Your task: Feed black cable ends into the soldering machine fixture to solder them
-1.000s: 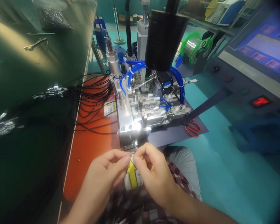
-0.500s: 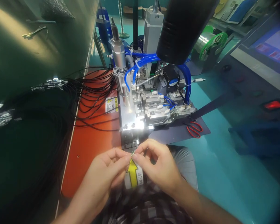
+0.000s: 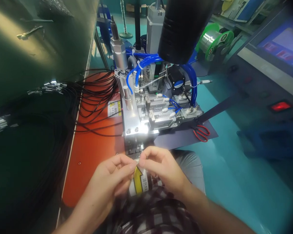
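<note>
My left hand (image 3: 113, 177) and my right hand (image 3: 163, 167) meet fingertip to fingertip in front of my body. Each pinches a thin, pale wire (image 3: 137, 161), of which only a short bit shows between the fingers. Just beyond them stands the front of a metal machine (image 3: 134, 125) with blue air hoses (image 3: 150, 60). Below my fingertips is a white label with a yellow arrow (image 3: 138, 182).
Black cables (image 3: 97, 94) with shiny ends run across the orange board (image 3: 88, 169) at left. Red-handled pliers (image 3: 202, 134) lie right of the machine. A wrench (image 3: 30, 33) rests on the left table, and a wire spool (image 3: 215, 42) stands at back right.
My right fingers have closed in slightly around the wire, so less of it shows. My left hand keeps its pinch. The whole view has shifted a little.
</note>
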Action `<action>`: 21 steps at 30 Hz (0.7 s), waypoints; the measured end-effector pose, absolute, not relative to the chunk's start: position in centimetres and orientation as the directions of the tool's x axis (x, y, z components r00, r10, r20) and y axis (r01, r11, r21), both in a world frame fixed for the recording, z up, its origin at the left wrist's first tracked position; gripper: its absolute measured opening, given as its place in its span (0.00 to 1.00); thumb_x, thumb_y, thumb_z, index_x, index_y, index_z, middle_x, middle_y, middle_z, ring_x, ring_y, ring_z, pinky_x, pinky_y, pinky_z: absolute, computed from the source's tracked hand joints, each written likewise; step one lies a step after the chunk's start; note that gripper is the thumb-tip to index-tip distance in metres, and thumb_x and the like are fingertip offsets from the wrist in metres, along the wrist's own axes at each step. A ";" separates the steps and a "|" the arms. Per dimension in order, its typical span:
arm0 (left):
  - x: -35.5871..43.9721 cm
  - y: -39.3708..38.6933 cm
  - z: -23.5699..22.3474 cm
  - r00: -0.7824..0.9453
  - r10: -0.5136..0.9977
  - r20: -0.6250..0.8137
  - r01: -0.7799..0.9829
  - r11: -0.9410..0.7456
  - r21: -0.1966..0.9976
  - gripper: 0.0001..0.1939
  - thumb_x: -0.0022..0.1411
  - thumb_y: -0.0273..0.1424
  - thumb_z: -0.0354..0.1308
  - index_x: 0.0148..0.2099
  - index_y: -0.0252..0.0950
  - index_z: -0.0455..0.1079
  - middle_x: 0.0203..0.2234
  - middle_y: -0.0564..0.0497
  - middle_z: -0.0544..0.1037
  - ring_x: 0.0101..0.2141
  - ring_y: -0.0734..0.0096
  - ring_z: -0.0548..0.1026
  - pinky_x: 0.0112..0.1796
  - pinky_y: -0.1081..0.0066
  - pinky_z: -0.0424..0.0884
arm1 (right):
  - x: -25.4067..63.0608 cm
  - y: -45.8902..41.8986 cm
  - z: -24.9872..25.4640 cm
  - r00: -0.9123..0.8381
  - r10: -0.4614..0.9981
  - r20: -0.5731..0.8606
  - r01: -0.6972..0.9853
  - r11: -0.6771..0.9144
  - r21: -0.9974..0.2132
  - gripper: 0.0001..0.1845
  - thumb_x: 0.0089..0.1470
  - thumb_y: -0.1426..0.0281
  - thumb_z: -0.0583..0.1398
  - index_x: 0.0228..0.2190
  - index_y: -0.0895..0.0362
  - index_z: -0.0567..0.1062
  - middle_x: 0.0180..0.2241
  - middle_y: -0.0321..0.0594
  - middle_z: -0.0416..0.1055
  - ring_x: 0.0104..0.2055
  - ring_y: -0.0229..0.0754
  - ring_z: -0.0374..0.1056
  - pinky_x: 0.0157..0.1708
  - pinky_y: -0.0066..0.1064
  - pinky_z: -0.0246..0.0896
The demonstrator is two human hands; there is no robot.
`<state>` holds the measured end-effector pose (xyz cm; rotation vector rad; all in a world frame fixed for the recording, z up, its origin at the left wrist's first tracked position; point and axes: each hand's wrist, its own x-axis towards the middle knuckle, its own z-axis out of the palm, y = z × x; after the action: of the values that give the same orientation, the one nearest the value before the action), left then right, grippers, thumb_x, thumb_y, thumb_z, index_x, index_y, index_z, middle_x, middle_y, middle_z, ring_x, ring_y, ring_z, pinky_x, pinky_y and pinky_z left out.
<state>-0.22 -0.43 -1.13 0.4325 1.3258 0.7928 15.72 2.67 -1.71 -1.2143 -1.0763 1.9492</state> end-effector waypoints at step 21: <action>-0.3 -0.4 -1.1 0.028 0.750 -0.661 -0.082 0.661 0.746 0.23 0.42 0.48 0.70 0.26 0.34 0.70 0.13 0.62 0.57 0.14 0.87 0.48 0.19 0.77 0.42 | 16.6 2.3 -1.9 -0.342 0.885 -0.316 0.118 -0.294 -0.949 0.06 0.54 0.68 0.61 0.29 0.59 0.75 0.24 0.33 0.67 0.23 0.33 0.57 0.20 0.25 0.53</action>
<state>-0.34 -0.42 -1.12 0.6051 1.4065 0.7063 16.64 2.27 -1.93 -1.2972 -1.3621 1.6955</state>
